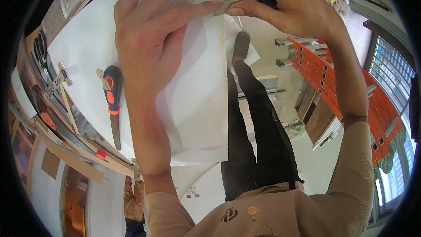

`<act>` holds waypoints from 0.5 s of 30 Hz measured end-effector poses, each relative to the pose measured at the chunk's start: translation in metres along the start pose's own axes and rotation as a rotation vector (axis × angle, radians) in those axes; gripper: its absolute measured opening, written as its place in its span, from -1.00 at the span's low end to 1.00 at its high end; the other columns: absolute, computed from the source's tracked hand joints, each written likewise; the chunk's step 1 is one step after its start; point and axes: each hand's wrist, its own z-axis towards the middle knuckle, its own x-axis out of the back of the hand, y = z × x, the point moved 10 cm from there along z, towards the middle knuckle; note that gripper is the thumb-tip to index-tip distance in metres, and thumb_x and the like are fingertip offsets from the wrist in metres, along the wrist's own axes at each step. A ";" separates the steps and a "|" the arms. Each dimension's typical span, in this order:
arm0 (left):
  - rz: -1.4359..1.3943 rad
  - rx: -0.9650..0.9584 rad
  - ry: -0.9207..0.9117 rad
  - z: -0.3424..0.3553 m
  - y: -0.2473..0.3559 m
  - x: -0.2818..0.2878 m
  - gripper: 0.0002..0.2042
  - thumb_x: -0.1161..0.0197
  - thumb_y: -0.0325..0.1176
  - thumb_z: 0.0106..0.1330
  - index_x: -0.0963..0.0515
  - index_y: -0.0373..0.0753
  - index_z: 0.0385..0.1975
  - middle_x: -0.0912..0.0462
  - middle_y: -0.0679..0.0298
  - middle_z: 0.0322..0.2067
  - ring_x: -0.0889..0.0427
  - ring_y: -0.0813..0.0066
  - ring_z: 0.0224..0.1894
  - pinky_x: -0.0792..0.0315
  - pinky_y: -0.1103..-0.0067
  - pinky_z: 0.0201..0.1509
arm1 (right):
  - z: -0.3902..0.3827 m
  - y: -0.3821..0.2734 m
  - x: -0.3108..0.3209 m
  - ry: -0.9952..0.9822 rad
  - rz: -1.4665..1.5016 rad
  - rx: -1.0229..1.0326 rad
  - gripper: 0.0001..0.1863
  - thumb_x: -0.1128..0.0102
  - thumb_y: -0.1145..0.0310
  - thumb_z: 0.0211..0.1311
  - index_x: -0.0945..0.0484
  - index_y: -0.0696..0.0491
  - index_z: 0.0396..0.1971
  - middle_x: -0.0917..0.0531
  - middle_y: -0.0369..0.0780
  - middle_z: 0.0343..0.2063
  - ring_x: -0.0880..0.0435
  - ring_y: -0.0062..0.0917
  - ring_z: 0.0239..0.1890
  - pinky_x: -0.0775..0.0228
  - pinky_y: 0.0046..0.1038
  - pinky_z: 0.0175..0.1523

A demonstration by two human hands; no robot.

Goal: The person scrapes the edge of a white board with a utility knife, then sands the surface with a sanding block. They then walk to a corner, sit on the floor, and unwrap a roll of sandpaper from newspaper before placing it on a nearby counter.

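Note:
A white panel (197,101) lies in front of me, its straight right edge running away from my body. My right hand (294,6) grips a hand tool (226,6) with a dark, red-marked handle and a flat greyish blade; its exact kind is hard to make out. The blade's end meets the panel's right edge near the far end. Over the panel, my left hand (149,39) has its fingers stretched out and apart, one fingertip touching the blade. Left of my left forearm, a file (112,101) with a blue and orange handle rests on the panel.
At the left, a metal clamp (59,79) sits on the panel's edge, beside an orange-handled saw (44,109) and wood strips. An orange ladder (337,83) stands at the right. Boards (322,118) lean on the floor near it. My legs (258,118) stand beside the panel.

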 end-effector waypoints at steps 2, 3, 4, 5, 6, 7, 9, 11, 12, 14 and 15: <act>-0.006 0.012 0.003 -0.001 -0.001 0.000 -0.69 -0.23 -0.55 0.17 -0.83 -0.10 -0.18 -0.79 0.39 -0.08 -0.56 0.33 0.08 -0.36 0.49 0.24 | 0.000 -0.001 0.001 0.027 -0.001 0.024 -0.69 -0.26 0.20 0.43 -0.68 0.08 -0.48 -0.50 -0.17 -0.80 -0.45 -0.29 -0.77 -0.20 -0.30 -0.58; 0.003 0.018 -0.001 -0.001 -0.001 0.000 -0.69 -0.23 -0.55 0.17 -0.83 -0.10 -0.18 -0.79 0.39 -0.08 -0.56 0.33 0.08 -0.36 0.48 0.24 | 0.001 0.003 0.000 0.039 0.009 0.032 -0.69 -0.27 0.20 0.42 -0.68 0.08 -0.48 -0.50 -0.17 -0.80 -0.45 -0.28 -0.77 -0.21 -0.30 -0.58; 0.012 0.024 -0.004 0.000 -0.001 0.000 -0.69 -0.23 -0.55 0.17 -0.83 -0.10 -0.19 -0.79 0.39 -0.08 -0.56 0.33 0.09 -0.36 0.48 0.24 | 0.001 0.006 -0.001 0.050 0.020 0.039 -0.70 -0.28 0.21 0.42 -0.68 0.08 -0.48 -0.51 -0.17 -0.80 -0.46 -0.28 -0.76 -0.21 -0.30 -0.58; 0.020 0.030 -0.008 0.000 -0.001 0.000 -0.70 -0.23 -0.55 0.17 -0.83 -0.09 -0.20 -0.79 0.39 -0.08 -0.55 0.33 0.09 -0.36 0.48 0.24 | 0.001 0.006 -0.002 0.035 0.005 0.030 -0.70 -0.28 0.21 0.41 -0.67 0.08 -0.48 -0.52 -0.16 -0.79 -0.48 -0.26 -0.75 -0.23 -0.29 -0.58; 0.016 0.022 -0.009 0.000 -0.001 0.000 -0.70 -0.23 -0.54 0.16 -0.83 -0.10 -0.21 -0.79 0.39 -0.08 -0.55 0.33 0.09 -0.36 0.48 0.24 | 0.002 0.005 -0.002 0.019 -0.010 0.022 -0.71 -0.29 0.22 0.40 -0.67 0.08 -0.48 -0.54 -0.15 -0.78 -0.50 -0.25 -0.74 -0.25 -0.28 -0.57; 0.013 0.014 -0.011 -0.001 -0.001 0.000 -0.71 -0.23 -0.54 0.16 -0.83 -0.10 -0.23 -0.79 0.39 -0.09 -0.55 0.32 0.09 -0.36 0.48 0.25 | 0.002 0.003 -0.003 0.003 -0.025 0.013 -0.71 -0.29 0.22 0.39 -0.67 0.08 -0.48 -0.55 -0.15 -0.77 -0.52 -0.23 -0.73 -0.26 -0.28 -0.56; 0.003 0.001 -0.017 -0.001 -0.001 0.000 -0.72 -0.23 -0.53 0.15 -0.83 -0.11 -0.24 -0.79 0.40 -0.09 -0.55 0.32 0.09 -0.36 0.48 0.25 | -0.001 -0.012 0.001 0.057 -0.073 0.082 -0.73 -0.29 0.23 0.39 -0.67 0.09 -0.47 -0.58 -0.13 -0.75 -0.56 -0.21 -0.70 -0.30 -0.27 -0.55; -0.010 -0.008 -0.025 0.000 0.000 -0.001 -0.72 -0.23 -0.53 0.14 -0.84 -0.11 -0.26 -0.79 0.40 -0.09 -0.55 0.31 0.10 -0.36 0.48 0.25 | -0.004 -0.020 0.003 0.082 -0.106 0.103 -0.73 -0.29 0.24 0.38 -0.67 0.09 -0.46 -0.60 -0.12 -0.73 -0.60 -0.19 -0.68 -0.32 -0.27 -0.53; -0.014 -0.011 -0.021 -0.001 0.000 0.000 -0.72 -0.23 -0.53 0.14 -0.84 -0.12 -0.26 -0.79 0.39 -0.09 -0.55 0.31 0.10 -0.35 0.47 0.25 | -0.004 -0.021 0.004 0.080 -0.114 0.093 -0.74 -0.29 0.24 0.38 -0.67 0.09 -0.46 -0.61 -0.11 -0.72 -0.61 -0.18 -0.66 -0.34 -0.26 -0.52; -0.024 -0.015 -0.014 -0.002 -0.001 -0.001 -0.72 -0.23 -0.52 0.13 -0.84 -0.12 -0.26 -0.80 0.39 -0.09 -0.55 0.30 0.10 -0.35 0.47 0.26 | -0.003 -0.018 0.001 0.059 -0.117 0.081 -0.74 -0.30 0.24 0.37 -0.67 0.09 -0.47 -0.61 -0.11 -0.72 -0.63 -0.18 -0.65 -0.35 -0.26 -0.51; -0.025 -0.017 -0.016 -0.002 -0.001 -0.001 -0.73 -0.23 -0.52 0.14 -0.84 -0.12 -0.26 -0.80 0.39 -0.09 -0.55 0.30 0.10 -0.35 0.47 0.26 | -0.002 -0.011 -0.002 0.042 -0.110 0.076 -0.73 -0.30 0.24 0.37 -0.66 0.09 -0.47 -0.61 -0.12 -0.72 -0.62 -0.18 -0.66 -0.35 -0.26 -0.51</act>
